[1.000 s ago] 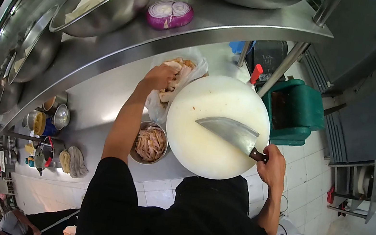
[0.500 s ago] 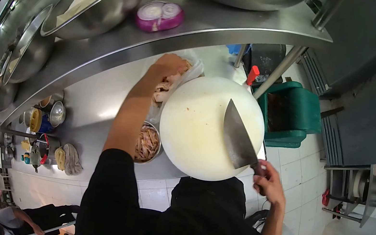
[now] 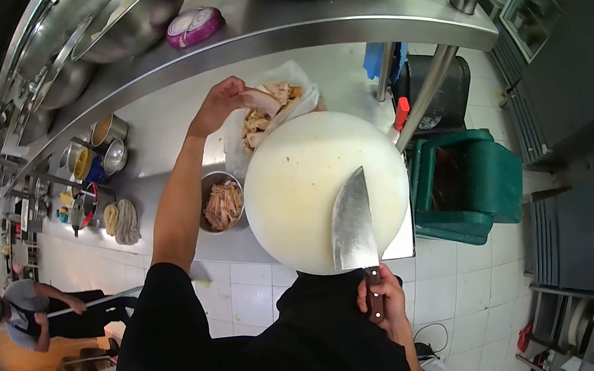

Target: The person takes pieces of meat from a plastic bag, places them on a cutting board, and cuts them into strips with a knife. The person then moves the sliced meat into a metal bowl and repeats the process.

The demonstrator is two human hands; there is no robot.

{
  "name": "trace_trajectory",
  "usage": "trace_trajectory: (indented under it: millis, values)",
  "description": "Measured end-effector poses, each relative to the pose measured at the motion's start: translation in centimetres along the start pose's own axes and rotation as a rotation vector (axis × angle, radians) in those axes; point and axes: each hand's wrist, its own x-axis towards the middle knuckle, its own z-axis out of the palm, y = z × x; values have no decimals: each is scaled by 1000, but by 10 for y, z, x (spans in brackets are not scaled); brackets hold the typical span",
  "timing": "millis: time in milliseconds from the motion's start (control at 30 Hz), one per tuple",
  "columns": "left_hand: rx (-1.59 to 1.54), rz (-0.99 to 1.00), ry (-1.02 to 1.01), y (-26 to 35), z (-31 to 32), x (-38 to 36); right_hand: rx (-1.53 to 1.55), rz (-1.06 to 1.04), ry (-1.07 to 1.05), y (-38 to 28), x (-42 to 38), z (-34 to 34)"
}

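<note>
My left hand [image 3: 222, 100] is closed on a pale piece of meat [image 3: 260, 100], held beside a clear plastic bag [image 3: 238, 160] of cooked-looking meat chunks [image 3: 256, 127]. My right hand [image 3: 389, 301] grips the brown handle of a wide knife [image 3: 354, 225]. Its blade lies over the right part of a round white cutting board [image 3: 296, 193], tip pointing away from me. A few small crumbs dot the board. Left of the board, a metal bowl [image 3: 208, 186] holds sliced meat strips [image 3: 223, 205].
A steel shelf [image 3: 275, 25] with metal bowls [image 3: 134, 15] and a cut red onion [image 3: 194, 27] spans the top. Right of the table stand a green bin [image 3: 485, 184] and a red-handled tool [image 3: 401, 113]. Pots [image 3: 110, 128] sit at left. Another person [image 3: 25, 306] holds a pole, lower left.
My left hand has come out of the bag with a piece of meat and moved left. The knife has turned more upright, with its handle nearer me. The camera view has shifted.
</note>
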Motion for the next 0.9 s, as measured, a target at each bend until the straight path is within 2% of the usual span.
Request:
trace_trajectory:
  millis: [67,133,167,200,233,267,300,367,433,467,500,567,633,700,733,800,833,900]
  values:
    - [-13,78,44,11,34,-16,17,15,-54,-9,12,0]
    - [-134,228,186,24,95,-44,1,15,-149,-24,25,-1]
    - [433,98,290,23,114,-64,-37,14,-169,-37,30,-3]
    - [543,257,249,0,130,-85,-117,18,-170,-53,36,-7]
    - [747,309,165,-6,151,-111,-195,25,-168,-68,40,-12]
    - [806,280,72,-5,172,-137,-314,12,-114,-82,41,-15]
    - [789,182,80,12,195,-157,-429,0,-54,-93,40,-19]
    - [692,107,275,12,206,-182,-658,49,-99,-121,39,-26]
    - [732,133,386,13,192,-185,-612,90,-119,-135,38,-38]
    - [843,163,380,16,181,-182,-616,106,-122,-139,36,-41]
    - [877,121,348,33,177,-169,-595,88,-145,-143,36,-43]
    - [792,240,216,39,167,-133,-582,53,-178,-145,41,-40]
    - [421,333,-103,27,174,-90,-535,-60,-119,-136,42,-39]
    - [428,140,-540,22,190,-59,-534,-78,-95,-127,44,-32]
    - [421,149,-532,22,187,-46,-543,-92,-56,-123,44,-27]
    - [942,196,-713,22,182,-26,-531,-115,8,-114,41,-19]
    - [1017,156,-675,22,171,-22,-539,-120,12,-112,41,-20]
    - [801,270,-508,-3,141,-31,-527,-121,34,-109,42,-21]
